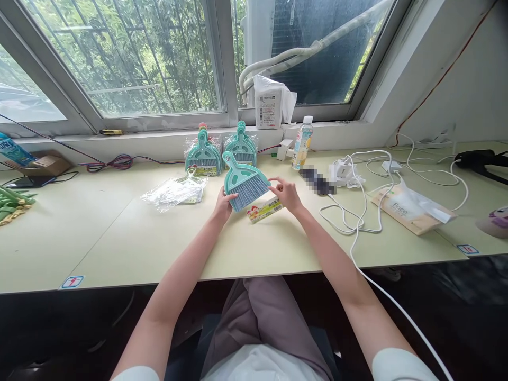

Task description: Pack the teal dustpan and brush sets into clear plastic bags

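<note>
A mint-green dustpan and brush set (241, 173), bristles facing down, is held up over the table's middle with its handle pointing to the upper left. My left hand (223, 205) is closed on its lower left edge, thumb at the bristles. At its right corner, my right hand (286, 193) pinches with thumb and forefinger. Just below lies a printed card strip (264, 210), partly behind my right fingers; whether they touch it I cannot tell. To the left rests a pile of clear plastic bags (174, 194) with labels.
Packaged green dustpan sets (203, 153) and another stack (241, 140) stand against the sill. A drink bottle (302, 144), a pixelated dark object (317, 181), white cables (359, 227) and a tissue pack (410, 209) occupy the right. A cardboard box (50, 163) sits far left.
</note>
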### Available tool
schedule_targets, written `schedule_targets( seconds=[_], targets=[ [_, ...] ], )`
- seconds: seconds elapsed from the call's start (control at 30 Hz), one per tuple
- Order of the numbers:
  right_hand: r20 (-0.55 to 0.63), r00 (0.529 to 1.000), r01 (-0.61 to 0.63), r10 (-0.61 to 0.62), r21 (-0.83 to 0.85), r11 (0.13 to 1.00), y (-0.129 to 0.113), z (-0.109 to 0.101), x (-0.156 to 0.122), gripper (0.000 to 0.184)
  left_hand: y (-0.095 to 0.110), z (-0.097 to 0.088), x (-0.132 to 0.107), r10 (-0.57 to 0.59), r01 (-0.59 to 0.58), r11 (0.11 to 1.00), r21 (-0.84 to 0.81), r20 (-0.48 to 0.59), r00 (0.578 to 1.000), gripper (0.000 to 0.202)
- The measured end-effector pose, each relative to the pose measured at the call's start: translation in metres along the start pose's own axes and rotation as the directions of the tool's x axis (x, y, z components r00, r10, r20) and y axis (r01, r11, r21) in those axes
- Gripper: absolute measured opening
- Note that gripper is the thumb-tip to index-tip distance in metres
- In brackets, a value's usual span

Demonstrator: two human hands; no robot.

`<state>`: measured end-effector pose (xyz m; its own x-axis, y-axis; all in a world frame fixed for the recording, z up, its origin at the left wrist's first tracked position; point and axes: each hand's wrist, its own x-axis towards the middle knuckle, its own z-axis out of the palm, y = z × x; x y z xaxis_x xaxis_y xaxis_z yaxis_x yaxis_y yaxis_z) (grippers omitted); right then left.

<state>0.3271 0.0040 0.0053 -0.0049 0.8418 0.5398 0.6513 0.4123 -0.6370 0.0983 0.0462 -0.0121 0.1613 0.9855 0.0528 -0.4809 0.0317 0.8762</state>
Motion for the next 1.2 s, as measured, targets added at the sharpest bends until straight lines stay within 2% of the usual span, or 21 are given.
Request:
schedule_targets(
  seconds=[0.1,0.23,0.33,0.53,0.7,0.9,1.1,1.2],
  targets=[
    [-0.039,0.999,-0.016,0.014,-0.044,0.999,0.011,-0.006,0.002,0.035,-0.001,0.001,-0.001,-0.018,0.017,1.0,0.016,0.048,0.999,0.059],
    [0.039,0.999,0.031,-0.029,-0.045,0.999,0.013,0.004,0.0,0.034,-0.003,0.004,-0.005,-0.048,0.044,0.998,0.038,0.126,0.991,0.062],
    [0.027,0.999,0.033,-0.03,-0.092,0.995,0.011,0.011,-0.001,0.029,-0.003,0.006,-0.007,-0.056,0.05,0.998,0.043,0.17,0.984,0.064],
    [-0.013,0.999,0.046,-0.047,-0.075,0.996,0.012,0.008,-0.002,0.028,0.001,0.005,-0.008,-0.052,0.044,0.997,0.056,0.145,0.988,0.062],
    [-0.028,0.997,0.067,-0.07,-0.084,0.994,0.013,0.01,-0.002,0.026,0.002,0.006,-0.009,-0.045,0.035,0.997,0.062,0.175,0.984,0.062],
    [0.021,0.999,0.041,-0.038,-0.155,0.987,0.019,0.013,0.0,0.023,-0.001,0.007,-0.01,-0.037,0.025,0.998,0.061,0.201,0.979,0.061],
    [0.096,0.995,0.036,-0.01,-0.283,0.959,0.019,0.013,0.002,0.018,0.002,0.006,-0.007,-0.038,0.032,0.999,0.039,0.156,0.987,0.058],
    [0.171,0.985,0.066,-0.001,-0.372,0.926,0.016,0.016,0.0,0.015,0.005,0.002,-0.003,-0.016,0.014,1.0,0.025,0.089,0.996,0.054]
  ],
)
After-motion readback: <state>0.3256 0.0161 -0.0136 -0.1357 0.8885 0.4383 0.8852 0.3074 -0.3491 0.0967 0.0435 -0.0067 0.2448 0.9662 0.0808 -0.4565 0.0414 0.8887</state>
